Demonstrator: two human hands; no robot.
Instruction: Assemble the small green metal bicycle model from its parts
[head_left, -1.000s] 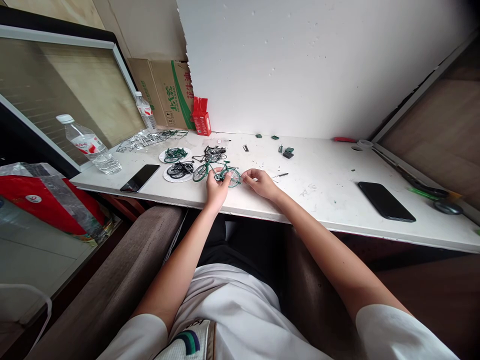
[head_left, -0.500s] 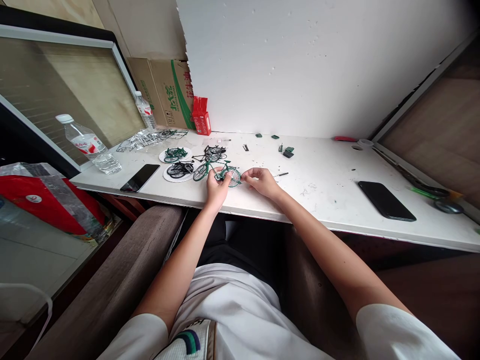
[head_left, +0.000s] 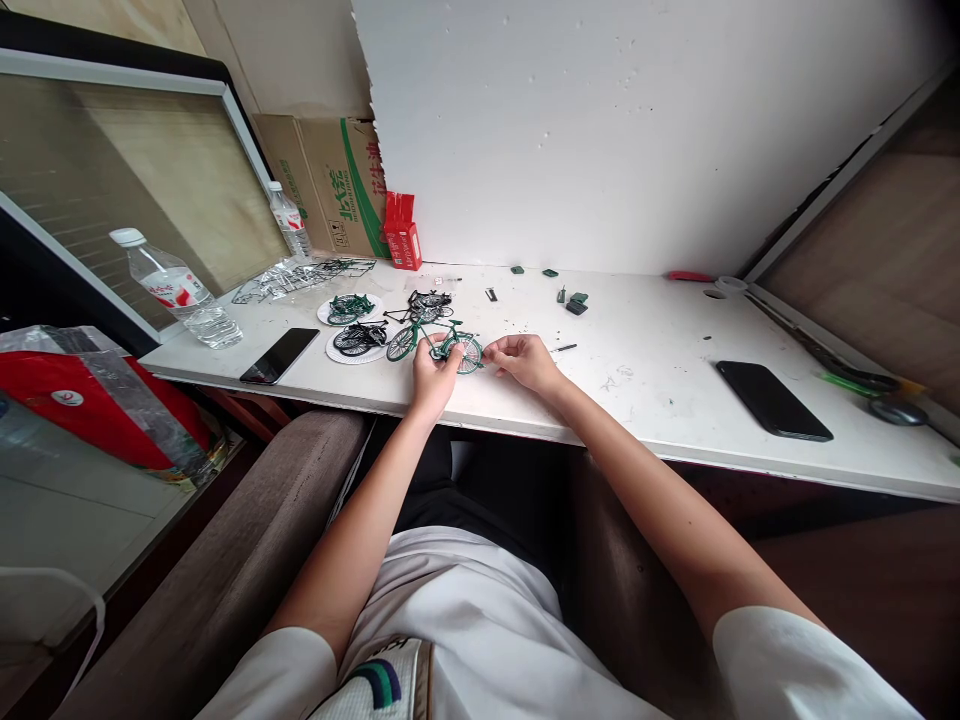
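A green model bicycle (head_left: 403, 343) is gripped by my left hand (head_left: 435, 378), thumb and fingers closed about its frame near the rear wheel. My right hand (head_left: 527, 362) is pinched at the rear end of the bicycle, close to the wheel; whatever lies between its fingertips is too small to make out. Left of the bicycle, black model parts with wheels rest on one white plate (head_left: 335, 352). Green model parts (head_left: 350, 308) sit on another plate behind. A black model bicycle (head_left: 427, 305) lies just beyond my left hand.
Two phones (head_left: 280, 356) (head_left: 774, 400) lie on the white table (head_left: 637, 350). Small green pieces (head_left: 576, 303) and a thin dark tool (head_left: 564, 348) are scattered beyond my right hand. A water bottle (head_left: 178, 290), sprues (head_left: 300, 278), a red box (head_left: 403, 232) and a carton (head_left: 330, 185) stand left.
Almost nothing differs. My right hand's fingers have shifted very slightly at the bicycle's rear wheel; my left hand keeps its hold.
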